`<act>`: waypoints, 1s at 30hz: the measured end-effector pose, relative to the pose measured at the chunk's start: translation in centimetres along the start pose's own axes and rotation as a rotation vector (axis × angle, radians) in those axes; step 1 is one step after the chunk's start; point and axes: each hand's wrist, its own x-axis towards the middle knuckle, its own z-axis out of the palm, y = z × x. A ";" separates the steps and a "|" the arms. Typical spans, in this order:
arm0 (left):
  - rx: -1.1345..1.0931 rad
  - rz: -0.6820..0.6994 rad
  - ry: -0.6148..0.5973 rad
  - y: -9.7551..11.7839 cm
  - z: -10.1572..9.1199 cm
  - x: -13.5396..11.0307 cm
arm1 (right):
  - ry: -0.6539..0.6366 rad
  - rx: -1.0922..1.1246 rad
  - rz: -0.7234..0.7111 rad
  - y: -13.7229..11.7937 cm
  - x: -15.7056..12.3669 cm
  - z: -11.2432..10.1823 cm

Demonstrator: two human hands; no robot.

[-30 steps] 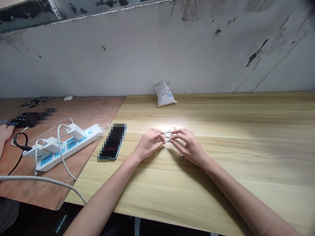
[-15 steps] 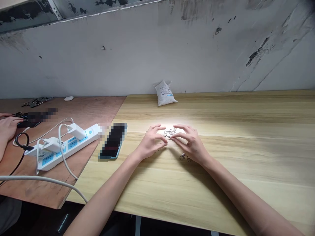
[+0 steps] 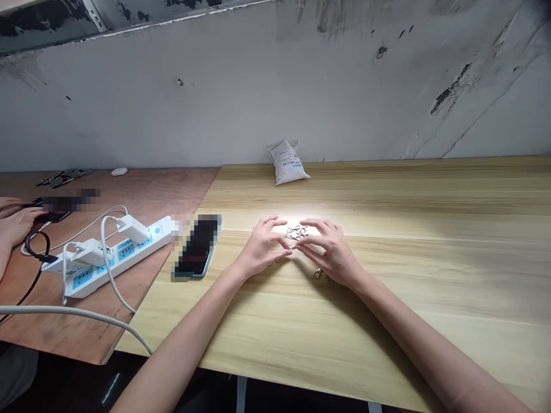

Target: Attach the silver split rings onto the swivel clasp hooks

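Note:
My left hand [image 3: 263, 248] and my right hand [image 3: 329, 252] meet over the light wood table, each with thumb and index finger pinched together. Between their fingertips is a small shiny metal piece [image 3: 293, 248], too small to tell whether it is a ring or a clasp. Just beyond the pinch lies a little pile of silvery metal rings and clasps [image 3: 297, 232], framed by my other fingers. More metal clasps [image 3: 318, 274] rest under my right hand, partly hidden by it. A few small metal bits [image 3: 275, 262] show by the underside of my left hand.
A white printed packet [image 3: 289, 164] stands near the wall. Left of my arms lies a phone [image 3: 198, 246], its screen blurred. A white power strip [image 3: 120, 258] with plugs and cables sits on the reddish board, where another person's hands [image 3: 19, 223] hold a dark device.
My fingertips have come closer together around the small metal piece, the right hand shifting slightly left. The pile and the other things stay put.

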 end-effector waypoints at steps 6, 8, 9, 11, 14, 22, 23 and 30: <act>-0.029 0.008 -0.022 0.5 -0.2 0.1 | 0.084 -0.086 0.078 0.2 -0.1 0.1; -0.055 -0.004 -0.018 0.8 -0.2 0.1 | 0.064 -0.082 0.057 0.1 -0.1 0.1; -0.070 -0.013 -0.011 0.9 -0.3 0.2 | 0.041 -0.074 0.032 0.0 -0.2 0.0; -0.101 -0.032 0.006 1.2 -0.4 0.3 | -0.012 -0.069 -0.025 -0.3 -0.1 0.0; -0.145 -0.060 0.024 1.5 -0.5 0.3 | -0.032 -0.117 -0.059 -0.7 0.0 0.4; -0.070 -0.051 0.095 2.1 -0.1 0.3 | 0.054 -0.219 -0.051 -1.0 0.0 1.5; -0.031 -0.040 0.116 2.2 -0.1 0.3 | 0.057 -0.229 -0.050 -1.0 0.0 1.6; 0.140 0.035 0.135 2.3 0.1 0.2 | 0.023 -0.298 -0.105 -1.2 0.0 1.7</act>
